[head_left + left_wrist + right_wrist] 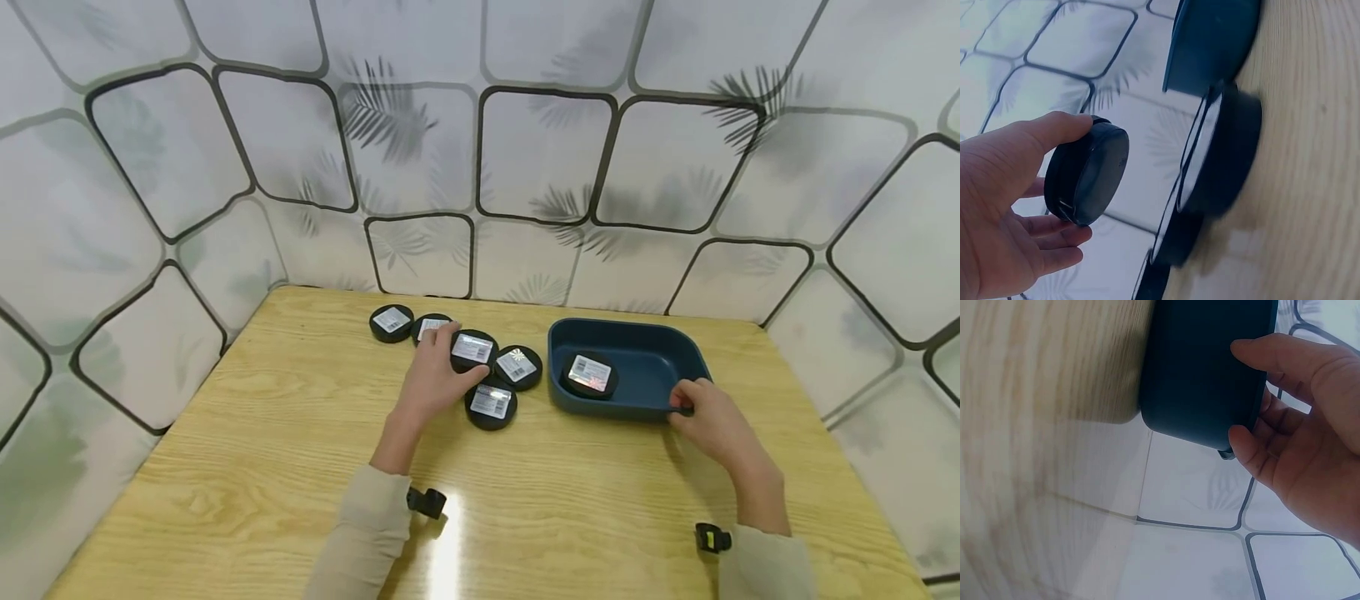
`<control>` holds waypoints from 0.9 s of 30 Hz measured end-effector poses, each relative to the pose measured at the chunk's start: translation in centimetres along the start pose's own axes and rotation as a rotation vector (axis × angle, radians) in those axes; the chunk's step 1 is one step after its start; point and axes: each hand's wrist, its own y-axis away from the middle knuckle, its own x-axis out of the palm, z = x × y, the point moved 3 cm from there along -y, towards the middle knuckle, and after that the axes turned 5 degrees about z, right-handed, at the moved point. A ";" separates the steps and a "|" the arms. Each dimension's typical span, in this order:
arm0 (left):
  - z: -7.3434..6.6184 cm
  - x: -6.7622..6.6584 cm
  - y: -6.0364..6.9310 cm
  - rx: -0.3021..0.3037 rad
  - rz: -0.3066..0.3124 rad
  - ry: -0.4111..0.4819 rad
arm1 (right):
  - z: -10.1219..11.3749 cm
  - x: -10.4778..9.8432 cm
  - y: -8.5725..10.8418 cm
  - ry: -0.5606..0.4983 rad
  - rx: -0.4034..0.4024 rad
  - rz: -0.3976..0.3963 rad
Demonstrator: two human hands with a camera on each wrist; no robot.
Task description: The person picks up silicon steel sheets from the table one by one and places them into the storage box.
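Observation:
My left hand [433, 377] holds a round black tin [472, 348] between thumb and fingers. In the left wrist view that tin [1088, 175] is raised off the table and tilted, with its flat face showing. Close around it lie more black tins with silver labels: one tin [391, 323] at the far left, one tin [518, 367] to the right and another tin [491, 406] nearer. My right hand [712, 423] pinches the near right rim of a dark blue bin [652, 375]. Inside the bin, at its left end, lies a labelled tin [589, 375].
The wooden table [247, 450] carries everything and runs back to a patterned curtain [420, 250] behind and at both sides. The bin stands just right of the tins, with a narrow gap between.

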 end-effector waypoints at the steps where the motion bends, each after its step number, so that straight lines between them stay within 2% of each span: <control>1: -0.6 0.2 -0.1 0.018 0.007 0.000 | 0.0 0.0 0.0 -0.002 -0.001 -0.002; 8: -4.6 1.7 -0.8 0.114 0.069 -0.015 | 0.2 0.0 0.1 -0.001 -0.009 -0.026; 17: -9.6 4.1 -2.0 0.206 0.126 -0.043 | 0.3 -0.1 0.1 -0.006 -0.007 -0.023; 22: -11.6 5.8 -2.7 0.235 0.137 -0.072 | 0.3 -0.1 0.1 -0.009 -0.004 -0.025; 27: -12.8 7.3 -3.3 0.222 0.155 -0.081 | 0.2 -0.1 0.1 -0.014 -0.006 -0.026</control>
